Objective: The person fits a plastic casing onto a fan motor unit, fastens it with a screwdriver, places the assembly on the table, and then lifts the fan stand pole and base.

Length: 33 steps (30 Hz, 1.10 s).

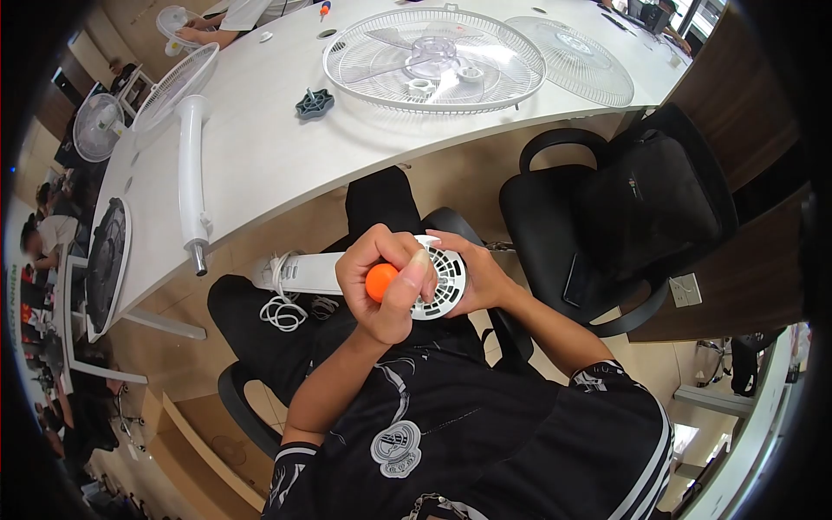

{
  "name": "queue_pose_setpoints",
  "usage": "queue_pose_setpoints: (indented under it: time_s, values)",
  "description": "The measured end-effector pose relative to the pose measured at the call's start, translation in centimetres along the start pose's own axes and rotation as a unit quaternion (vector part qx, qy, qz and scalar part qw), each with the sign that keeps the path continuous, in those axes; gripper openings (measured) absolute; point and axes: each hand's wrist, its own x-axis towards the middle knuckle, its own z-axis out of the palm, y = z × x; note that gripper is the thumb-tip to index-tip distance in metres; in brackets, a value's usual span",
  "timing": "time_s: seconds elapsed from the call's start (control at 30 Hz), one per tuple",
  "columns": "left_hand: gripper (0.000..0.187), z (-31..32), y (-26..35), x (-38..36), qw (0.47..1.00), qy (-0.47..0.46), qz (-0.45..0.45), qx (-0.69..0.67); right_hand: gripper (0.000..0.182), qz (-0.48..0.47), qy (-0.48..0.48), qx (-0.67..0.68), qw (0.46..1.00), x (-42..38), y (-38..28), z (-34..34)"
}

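and here the left hand (pixel 402 303) clenches a rounded orange tool handle (pixel 380 282) over a white, round, slotted plastic housing (pixel 451 279) above the lap, the right hand (pixel 485 279) gripping its rim, best kept steady, tool square.

White table (pixel 260 130), tiled floor (pixel 468 160), black armchair (pixel 539 212), dark wood panel (pixel 752 113)

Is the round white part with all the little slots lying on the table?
No, the slotted white part is held in the right hand, apart from the white table.
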Motion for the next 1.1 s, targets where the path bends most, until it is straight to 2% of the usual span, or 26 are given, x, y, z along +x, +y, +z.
queue_pose_setpoints:
  time_s: [0.1,0.4,0.5,0.6,0.63,0.67,0.7,0.77,0.8,0.87,0.9,0.93,1.0,1.07,1.1]
  values:
    - [0.020,0.0,-0.1,-0.1,1.000,-0.006,-0.004,0.011,0.104,0.028,0.008,0.019,0.999,-0.2,-0.1,0.1]
    - [0.018,0.1,-0.3,-0.4,0.999,-0.020,-0.001,0.046,0.106,0.039,0.002,0.002,0.999,-0.4,-0.2,0.0]
    - [0.017,0.0,-0.5,-0.5,0.996,-0.049,-0.007,0.076,0.106,0.031,0.004,0.004,1.000,-0.4,0.0,0.1]
    - [0.019,0.4,-0.7,-0.1,0.995,-0.057,0.006,0.086,0.106,0.027,0.007,0.005,1.000,-0.6,0.4,0.2]
    - [0.020,0.2,-1.0,0.2,0.988,-0.087,0.047,0.115,0.106,0.027,0.008,0.005,1.000,-0.7,0.5,0.1]
    - [0.026,0.0,-1.1,0.5,0.979,-0.116,0.089,0.143,0.105,0.050,-0.004,0.027,0.998,-0.7,0.5,0.1]
    - [0.026,-0.5,-0.9,0.9,0.979,-0.117,0.089,0.142,0.105,0.073,-0.015,0.049,0.996,-0.7,0.5,0.1]
    - [0.050,-1.8,-0.3,1.4,0.949,-0.174,0.103,0.240,0.105,0.053,-0.007,0.038,0.998,-0.5,0.5,0.2]
    - [0.050,-1.7,-0.2,1.2,0.949,-0.174,0.103,0.240,0.105,0.032,0.000,0.028,0.999,-0.4,0.5,0.2]
    - [0.061,-1.1,-0.2,0.8,0.980,-0.121,0.024,0.155,0.105,0.059,-0.024,0.006,0.998,-0.3,-0.1,-0.1]
    - [0.054,-0.2,0.0,0.8,0.988,-0.096,-0.013,0.119,0.105,0.087,-0.047,-0.016,0.995,-0.3,-0.3,-0.2]
    - [0.054,0.1,0.0,0.7,0.988,-0.096,-0.012,0.119,0.105,0.087,-0.047,-0.017,0.995,-0.4,-0.2,-0.2]
    - [0.051,0.3,0.0,0.6,0.993,-0.060,-0.096,-0.034,0.104,0.067,-0.022,0.004,0.998,-0.6,0.1,0.0]
    - [0.048,-0.9,-1.5,0.2,0.991,-0.075,-0.095,-0.059,0.104,0.062,-0.017,0.002,0.998,-0.6,0.0,-0.1]
    - [0.054,-1.1,-1.9,0.4,0.988,-0.124,-0.058,-0.072,0.104,0.057,-0.012,0.001,0.998,-0.6,-0.1,-0.1]
